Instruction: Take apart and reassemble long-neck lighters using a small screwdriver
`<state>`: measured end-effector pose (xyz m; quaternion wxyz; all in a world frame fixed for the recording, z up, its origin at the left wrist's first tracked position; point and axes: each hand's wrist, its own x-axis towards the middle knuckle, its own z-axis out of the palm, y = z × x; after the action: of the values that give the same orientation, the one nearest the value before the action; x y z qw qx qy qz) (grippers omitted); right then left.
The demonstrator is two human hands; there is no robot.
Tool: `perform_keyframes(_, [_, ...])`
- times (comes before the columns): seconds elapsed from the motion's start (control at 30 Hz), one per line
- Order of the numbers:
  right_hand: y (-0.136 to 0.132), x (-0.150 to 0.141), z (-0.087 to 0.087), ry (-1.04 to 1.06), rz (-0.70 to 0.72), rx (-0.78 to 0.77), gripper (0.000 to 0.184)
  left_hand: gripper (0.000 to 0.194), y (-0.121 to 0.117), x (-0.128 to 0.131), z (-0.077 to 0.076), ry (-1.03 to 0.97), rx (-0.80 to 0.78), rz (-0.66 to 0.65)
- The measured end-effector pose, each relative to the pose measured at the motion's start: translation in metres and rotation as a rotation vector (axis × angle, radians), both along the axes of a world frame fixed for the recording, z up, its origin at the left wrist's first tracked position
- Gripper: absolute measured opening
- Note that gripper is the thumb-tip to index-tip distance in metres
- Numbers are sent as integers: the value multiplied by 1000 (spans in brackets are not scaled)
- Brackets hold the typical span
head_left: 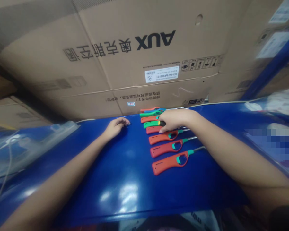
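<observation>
Your left hand [116,127] sits left of centre, apart from your right hand [175,118] over mid-frame lighters [162,149], both grips unclear

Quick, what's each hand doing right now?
Left hand: half curled; whether it holds anything cannot be told.
Right hand: grip closed on a black, yellow-ended handle.

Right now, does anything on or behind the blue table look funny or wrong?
Yes: the big brown cardboard box behind the shiny blue table has upside-down black printing, so it probably stands wrong way up. The red and green plastic lighters look tidily lined up, and I see no spill.
</observation>
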<state>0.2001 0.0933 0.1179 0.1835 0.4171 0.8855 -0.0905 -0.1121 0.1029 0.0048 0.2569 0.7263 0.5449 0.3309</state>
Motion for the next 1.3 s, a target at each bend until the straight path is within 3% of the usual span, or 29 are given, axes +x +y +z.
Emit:
perform_keyframes(0.37, [-3,0,4,-11,-39,-12,36,29,-12,14,-1,-35,-15,81])
perform_keyframes(0.47, [-4,3,8,53,-8,47,30,29,-15,17,0,-8,-7,105])
perform_keyframes(0.63, [-5,6,13,420,19,270,26,28,-17,18,2,59,37,133])
perform_keyframes(0.73, [-5,3,12,677,13,258,20,25,-23,22,7,112,117,136])
perform_keyframes(0.87, [-5,-8,3,963,-5,201,27,23,-39,43,19,168,215,60])
perform_keyframes(1.0, [-1,-24,-14,1181,-31,194,29,22,-54,73,24,178,287,-149])
perform_keyframes(1.1, [3,-31,-26,1243,1,163,28,25,-57,88,19,189,296,-232])
perform_keyframes(1.3, [7,-31,-34,1271,45,156,22,27,-45,96,1,120,232,-236])
